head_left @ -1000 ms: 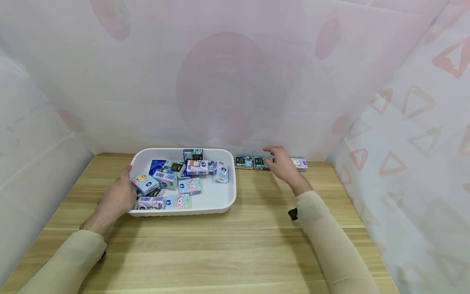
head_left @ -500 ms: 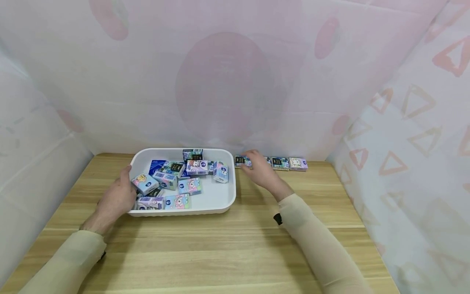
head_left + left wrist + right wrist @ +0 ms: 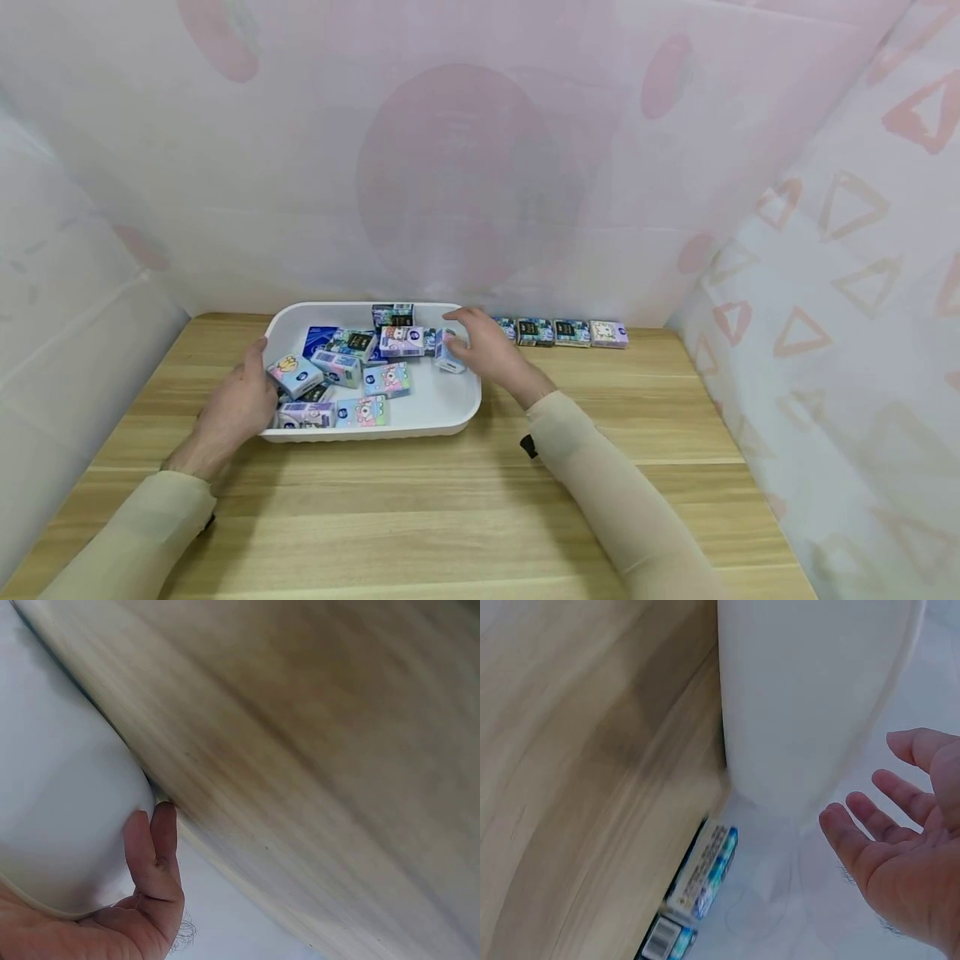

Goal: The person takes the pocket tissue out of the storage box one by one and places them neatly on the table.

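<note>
I saw the tray (image 3: 438,404) plain white; a lilac packet (image 3: 608,334) bore a pale cartoon panel; a dark packet (image 3: 535,332) showed mottled blue-green; the tabletop (image 3: 375,517) was streaked tan; the sleeves (image 3: 615,492) were cream; red and orange triangles (image 3: 799,333) patterned the right wall (image 3: 780,287).

At the right wrist we see the right hand (image 3: 911,874), its fingers apart and gently bent, just beside the rim of a white tub (image 3: 802,697); past the tub's end, on the wood-grain tabletop (image 3: 577,750), we find one printed packet (image 3: 706,866) lined up with a barcoded packet (image 3: 664,939), both beside a pale, faintly patterned wall (image 3: 772,915)
</note>
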A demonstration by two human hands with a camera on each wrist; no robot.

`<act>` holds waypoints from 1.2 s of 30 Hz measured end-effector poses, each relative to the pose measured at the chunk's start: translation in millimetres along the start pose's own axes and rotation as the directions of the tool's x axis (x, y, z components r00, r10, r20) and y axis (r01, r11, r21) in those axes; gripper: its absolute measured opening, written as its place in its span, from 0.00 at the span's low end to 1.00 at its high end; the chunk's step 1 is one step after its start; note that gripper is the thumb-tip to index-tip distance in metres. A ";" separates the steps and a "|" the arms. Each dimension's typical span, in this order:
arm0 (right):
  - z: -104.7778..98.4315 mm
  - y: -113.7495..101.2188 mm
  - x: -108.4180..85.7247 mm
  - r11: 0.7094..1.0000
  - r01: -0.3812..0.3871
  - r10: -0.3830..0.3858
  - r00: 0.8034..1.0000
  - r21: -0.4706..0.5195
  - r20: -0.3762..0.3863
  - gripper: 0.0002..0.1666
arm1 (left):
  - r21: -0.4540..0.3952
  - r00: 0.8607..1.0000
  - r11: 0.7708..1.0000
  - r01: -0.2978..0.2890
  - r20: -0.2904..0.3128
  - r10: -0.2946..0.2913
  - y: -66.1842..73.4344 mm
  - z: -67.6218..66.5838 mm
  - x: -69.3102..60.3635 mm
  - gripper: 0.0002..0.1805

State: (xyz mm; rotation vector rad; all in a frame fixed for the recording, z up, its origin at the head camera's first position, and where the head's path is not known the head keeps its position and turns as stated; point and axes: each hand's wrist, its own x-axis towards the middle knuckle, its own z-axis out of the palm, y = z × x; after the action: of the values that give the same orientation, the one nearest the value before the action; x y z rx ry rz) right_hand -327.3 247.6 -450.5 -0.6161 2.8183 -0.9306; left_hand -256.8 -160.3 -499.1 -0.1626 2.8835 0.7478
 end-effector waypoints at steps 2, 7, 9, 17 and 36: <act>6.3 -3.8 4.0 1.000 0.011 -0.011 1.000 0.010 0.015 0.32 | 0.005 1.000 1.000 -0.001 -0.002 0.001 -0.7 0.3 0.9 0.45; 20.6 -12.2 13.3 1.000 0.027 -0.028 0.999 0.011 0.040 0.34 | 0.005 1.000 1.000 -0.005 -0.001 0.005 -1.1 0.3 1.9 0.44; 25.6 -14.3 16.3 1.000 0.027 -0.027 0.999 -0.004 0.044 0.34 | 0.003 1.000 1.000 -0.007 0.000 0.007 -0.6 0.5 2.3 0.44; 41.8 -21.2 27.1 0.997 0.007 -0.002 0.997 -0.071 0.074 0.38 | 0.004 1.000 1.000 -0.025 -0.011 0.025 0.1 0.4 1.4 0.45; 66.9 -28.8 50.3 0.983 -0.013 0.032 0.994 -0.183 0.101 0.41 | 0.007 1.000 1.000 -0.024 -0.002 0.024 -2.8 -0.8 1.9 0.44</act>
State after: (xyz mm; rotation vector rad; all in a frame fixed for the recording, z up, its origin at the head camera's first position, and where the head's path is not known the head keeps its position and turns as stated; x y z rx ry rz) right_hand -348.2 169.3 -486.3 -0.6319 2.8294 -0.6218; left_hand -258.3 -163.3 -500.1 -0.1277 2.8953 0.7418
